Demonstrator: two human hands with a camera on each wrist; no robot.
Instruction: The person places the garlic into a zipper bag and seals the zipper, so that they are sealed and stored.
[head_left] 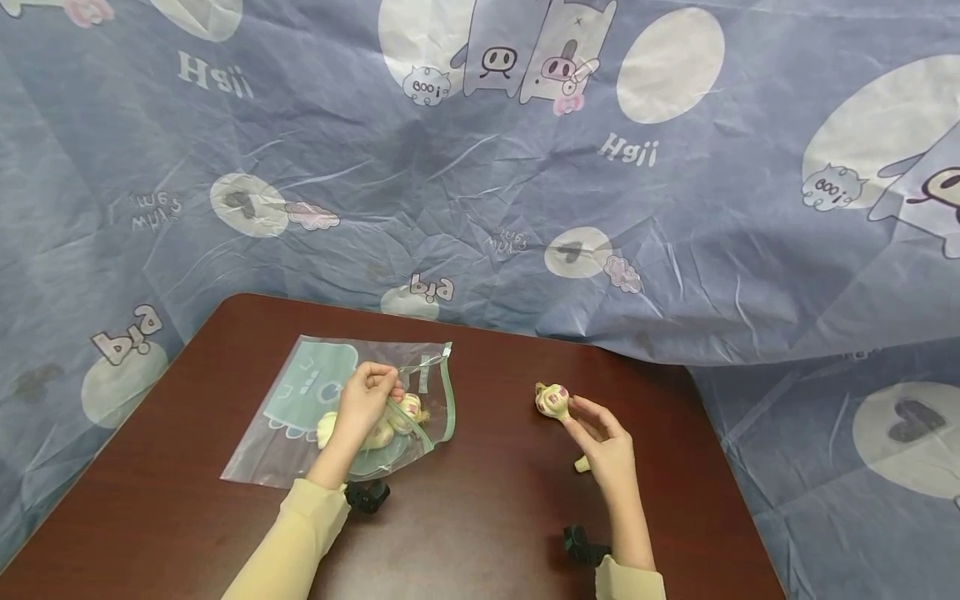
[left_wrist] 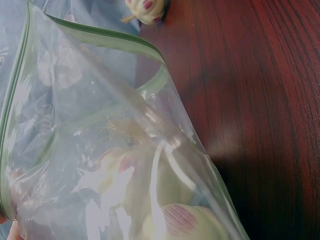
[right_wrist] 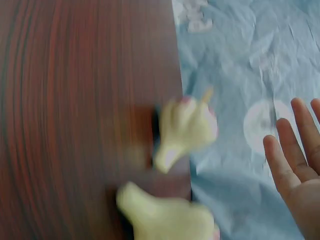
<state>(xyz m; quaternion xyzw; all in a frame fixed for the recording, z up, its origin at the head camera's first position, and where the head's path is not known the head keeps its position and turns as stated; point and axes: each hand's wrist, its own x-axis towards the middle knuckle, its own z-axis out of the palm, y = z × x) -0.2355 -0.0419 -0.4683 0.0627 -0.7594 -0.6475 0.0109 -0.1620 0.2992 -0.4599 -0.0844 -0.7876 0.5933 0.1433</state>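
"Pinching the rim of the zip bag (head_left: 300,396), the left hand (head_left: 367,390) could slip, letting the mouth sag."

"And the right hand (head_left: 609,454)?"

"Fingers spread, apparently holding nothing, beside a garlic bulb (head_left: 553,401) on the table (head_left: 495,500); an off-centre pinch might roll it."

Creased blue cartoon-print sheet (head_left: 450,208) behind | dark reddish-brown table (head_left: 495,417), wood-grained | pale sheen near front

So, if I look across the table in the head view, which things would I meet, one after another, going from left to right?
Clear zip bag → farther loose garlic bulb → right hand.
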